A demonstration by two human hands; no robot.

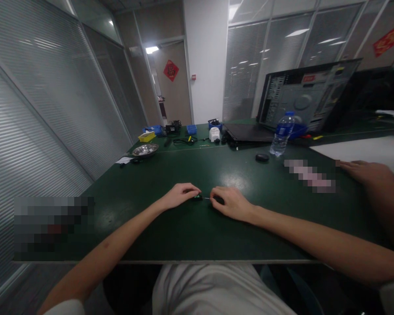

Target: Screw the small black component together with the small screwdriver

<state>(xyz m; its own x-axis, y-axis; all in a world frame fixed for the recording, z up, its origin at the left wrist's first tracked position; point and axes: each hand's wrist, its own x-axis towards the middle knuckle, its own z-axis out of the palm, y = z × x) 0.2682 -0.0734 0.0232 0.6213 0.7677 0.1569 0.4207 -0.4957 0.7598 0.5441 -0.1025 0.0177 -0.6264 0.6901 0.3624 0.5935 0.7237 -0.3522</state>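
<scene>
My left hand (181, 195) rests low over the green table, its thumb and fingertips closed on a small dark piece with a bit of green (198, 197). What kind of part this is, I cannot make out. Just to the right, my right hand (233, 204) curls round a small screwdriver (207, 198). The thin shaft points left toward the small piece; whether its tip touches the piece is too small to tell. Most of the handle is hidden by the fingers.
A water bottle (281, 134) and a round black object (262, 157) stand beyond my right hand. A metal bowl (145, 150) sits at the far left. An open computer case (305, 100) is at the back right. Another person's hand (367, 170) lies at the right.
</scene>
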